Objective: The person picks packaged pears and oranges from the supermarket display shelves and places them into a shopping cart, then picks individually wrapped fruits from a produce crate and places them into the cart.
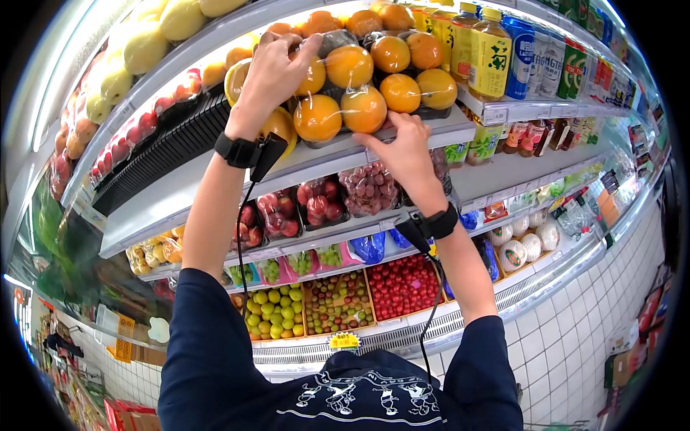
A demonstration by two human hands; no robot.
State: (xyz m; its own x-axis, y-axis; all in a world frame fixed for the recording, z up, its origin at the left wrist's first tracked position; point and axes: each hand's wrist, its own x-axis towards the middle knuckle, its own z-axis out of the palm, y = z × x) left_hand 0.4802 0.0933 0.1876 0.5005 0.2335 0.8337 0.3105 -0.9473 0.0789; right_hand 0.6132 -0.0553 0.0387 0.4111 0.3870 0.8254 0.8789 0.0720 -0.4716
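Observation:
A plastic-wrapped pack of oranges [349, 66] sits at the front of the upper shelf. My left hand [279, 68] is at the pack's upper left corner, its fingers bent over the edge and closed on it. At the lower right corner is my right hand [399, 140], with thumb and fingers around the bottom edge of the same pack. A second wrapped pack of oranges [399, 93] stands directly to the right, touching or nearly touching it. More oranges [321, 23] lie behind. Black straps with cables are on both my wrists.
Yellow-labelled bottles [490, 56] and blue cans [519, 57] stand right of the oranges. A black ridged shelf insert [154, 161] lies to the left. Below are wrapped plums [279, 213], grapes [368, 188], and boxes of green fruit [274, 312] and small red fruit [405, 286].

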